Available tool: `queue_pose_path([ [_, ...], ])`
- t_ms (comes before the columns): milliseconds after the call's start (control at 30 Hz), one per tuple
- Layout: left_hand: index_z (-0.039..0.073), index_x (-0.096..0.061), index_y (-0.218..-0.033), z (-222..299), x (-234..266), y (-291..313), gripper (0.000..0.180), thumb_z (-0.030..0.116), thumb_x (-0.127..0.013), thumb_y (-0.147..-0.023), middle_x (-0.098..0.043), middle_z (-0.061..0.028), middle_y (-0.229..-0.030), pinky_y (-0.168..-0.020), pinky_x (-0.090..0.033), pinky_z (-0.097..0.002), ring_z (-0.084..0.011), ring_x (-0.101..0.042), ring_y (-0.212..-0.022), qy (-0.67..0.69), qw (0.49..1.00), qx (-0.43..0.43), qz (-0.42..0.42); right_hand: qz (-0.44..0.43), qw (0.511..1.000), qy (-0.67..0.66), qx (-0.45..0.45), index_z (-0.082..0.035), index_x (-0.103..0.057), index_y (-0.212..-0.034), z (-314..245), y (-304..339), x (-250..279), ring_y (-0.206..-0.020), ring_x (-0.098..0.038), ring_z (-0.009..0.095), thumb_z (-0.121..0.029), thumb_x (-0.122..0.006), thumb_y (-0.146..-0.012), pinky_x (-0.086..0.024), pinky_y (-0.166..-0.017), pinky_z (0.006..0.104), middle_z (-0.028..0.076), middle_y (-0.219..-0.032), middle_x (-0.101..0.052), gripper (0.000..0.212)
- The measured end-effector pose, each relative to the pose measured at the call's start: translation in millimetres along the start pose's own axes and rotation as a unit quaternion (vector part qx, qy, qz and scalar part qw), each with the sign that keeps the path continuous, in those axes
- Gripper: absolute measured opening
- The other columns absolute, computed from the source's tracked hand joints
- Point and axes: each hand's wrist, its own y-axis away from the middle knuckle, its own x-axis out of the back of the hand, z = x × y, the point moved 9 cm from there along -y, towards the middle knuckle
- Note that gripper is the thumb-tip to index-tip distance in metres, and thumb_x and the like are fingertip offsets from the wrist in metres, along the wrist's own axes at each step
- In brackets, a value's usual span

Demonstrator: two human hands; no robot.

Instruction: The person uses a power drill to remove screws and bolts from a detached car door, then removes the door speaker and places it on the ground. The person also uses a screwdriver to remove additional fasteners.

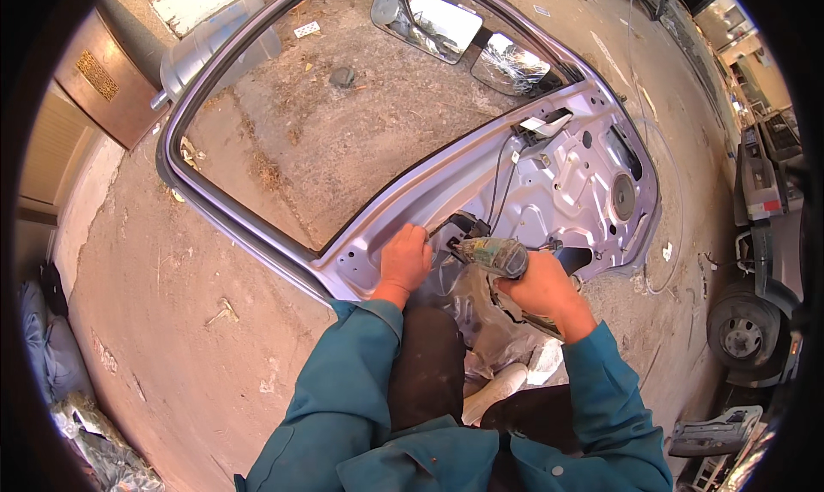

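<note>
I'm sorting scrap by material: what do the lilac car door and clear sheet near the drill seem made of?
Car door: probably sheet metal with fairly glossy lilac paint; pressed ribs and bright highlights suggest it.
Clear sheet: likely thin, shiny plastic film, being see-through and crumpled; exact type unclear.

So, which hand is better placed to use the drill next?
Probably the right hand: it grips the power drill, which points toward the car door. The left hand shows no tool.
</note>
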Motion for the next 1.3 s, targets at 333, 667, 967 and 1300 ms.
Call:
queue_pose_path([
  [333, 0.011, -0.060, -0.098, 1, 3, 2, 0.014, 0.014, -0.071, -0.089, -0.062, -0.0113, -0.097, -0.076, -0.057, -0.0510, -0.0365, -0.068, -0.092, 0.010, 1.000, 0.003, 0.003, -0.021, 0.993, 0.105, -0.040, -0.005, -0.082, -0.106, -22, -12, 10, -0.098, -0.074, 0.049, -0.032, -0.083, -0.085, -0.060, -0.088, 0.0534, 0.027, -0.099, -0.078, 0.035],
  [667, 0.011, -0.061, -0.100, 8, 5, -1, 0.011, 0.013, -0.068, -0.091, -0.063, -0.0118, -0.097, -0.078, -0.057, -0.0511, -0.0370, -0.069, -0.093, 0.037, 0.999, -0.007, 0.007, 0.020, 0.989, 0.149, -0.003, -0.003, -0.082, -0.107, -31, -63, 41, -0.097, -0.075, 0.049, -0.032, -0.085, -0.082, -0.061, -0.086, 0.0521, 0.029, -0.097, -0.078, 0.039],
  [967, 0.004, -0.074, -0.099, 30, 8, -15, 0.029, 0.031, -0.065, -0.102, -0.076, -0.0211, -0.095, -0.080, -0.056, -0.0556, -0.0466, -0.072, -0.091, 0.095, 0.985, 0.106, -0.093, 0.080, 0.974, -0.202, -0.061, -0.005, -0.082, -0.116, 78, 26, 15, -0.091, -0.080, 0.040, -0.026, -0.088, -0.087, -0.062, -0.082, 0.0447, 0.019, -0.094, -0.082, 0.036],
  [1300, 0.003, -0.075, -0.088, 61, -15, -4, 0.051, 0.050, -0.067, -0.104, -0.077, -0.0251, -0.089, -0.081, -0.057, -0.0595, -0.0493, -0.073, -0.088, -0.031, 0.976, 0.133, -0.169, 0.106, 0.937, -0.320, -0.094, -0.004, -0.081, -0.121, 122, 74, 12, -0.084, -0.080, 0.025, -0.017, -0.088, -0.088, -0.062, -0.081, 0.0409, 0.013, -0.092, -0.083, 0.036],
])
